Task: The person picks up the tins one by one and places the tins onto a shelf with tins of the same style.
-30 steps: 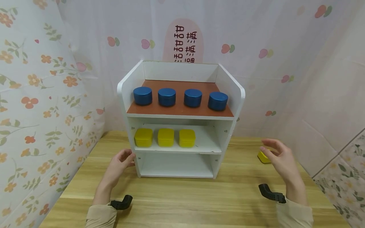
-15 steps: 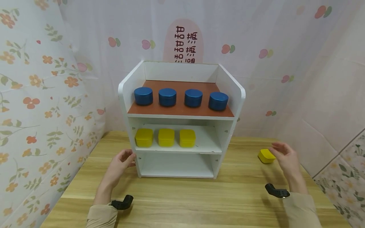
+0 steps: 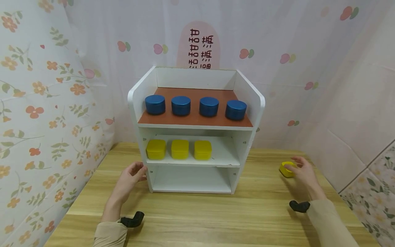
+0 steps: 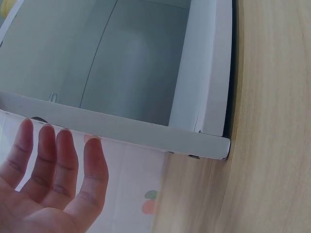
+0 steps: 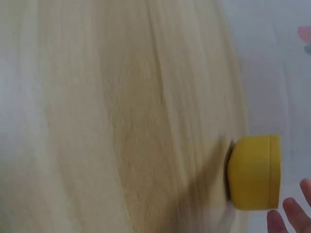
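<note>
On the right of the table, my right hand (image 3: 305, 174) is at a yellow square box (image 3: 285, 171), its fingers overlapping the box's right side in the head view. The right wrist view has the fingertips (image 5: 291, 208) right by the lid end of this yellow box (image 5: 252, 172), spread and not wrapped round it. My left hand (image 3: 129, 180) is at the lower left side of a white shelf unit (image 3: 192, 127). In the left wrist view, extended fingers (image 4: 60, 165) reach up to the side panel's edge, around nothing.
Blue round tins (image 3: 181, 105) stand in a row on the brown top shelf. Below, three yellow boxes (image 3: 180, 149) line the middle shelf, left of bare board. The wooden table (image 3: 197, 219) ends at a patterned curtain (image 3: 277, 89) behind.
My right hand swung right, away from the single yellow box, then came back left against it in view. The left hand has stayed at the shelf's side.
</note>
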The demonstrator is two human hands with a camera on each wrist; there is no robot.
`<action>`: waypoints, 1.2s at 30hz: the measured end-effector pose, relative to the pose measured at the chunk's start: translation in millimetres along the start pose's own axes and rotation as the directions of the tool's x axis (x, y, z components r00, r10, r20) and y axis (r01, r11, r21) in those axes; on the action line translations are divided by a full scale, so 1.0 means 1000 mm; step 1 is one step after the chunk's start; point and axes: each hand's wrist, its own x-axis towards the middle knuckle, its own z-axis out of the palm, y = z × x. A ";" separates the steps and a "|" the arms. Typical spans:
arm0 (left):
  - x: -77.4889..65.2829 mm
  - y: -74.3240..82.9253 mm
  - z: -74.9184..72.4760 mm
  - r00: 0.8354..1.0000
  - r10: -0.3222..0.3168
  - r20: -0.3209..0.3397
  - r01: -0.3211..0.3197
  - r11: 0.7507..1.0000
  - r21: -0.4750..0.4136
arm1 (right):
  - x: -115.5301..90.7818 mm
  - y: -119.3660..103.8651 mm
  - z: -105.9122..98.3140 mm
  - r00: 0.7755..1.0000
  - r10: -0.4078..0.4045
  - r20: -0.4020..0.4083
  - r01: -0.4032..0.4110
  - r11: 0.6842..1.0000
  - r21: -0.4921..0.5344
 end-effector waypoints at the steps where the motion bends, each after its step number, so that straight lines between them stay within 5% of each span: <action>1: 0.000 0.000 0.000 1.000 0.000 0.001 0.000 1.000 -0.001 | 0.001 0.002 0.000 1.000 0.005 0.010 -0.005 1.000 -0.016; 17: 0.002 -0.004 0.000 1.000 0.009 0.000 -0.009 1.000 0.002 | 0.010 0.018 -0.001 0.984 0.097 0.151 -0.087 0.994 -0.068; 36: 0.001 -0.004 -0.001 1.000 0.001 0.002 -0.001 1.000 0.001 | 0.014 0.023 0.004 0.982 0.126 0.140 -0.110 0.987 -0.118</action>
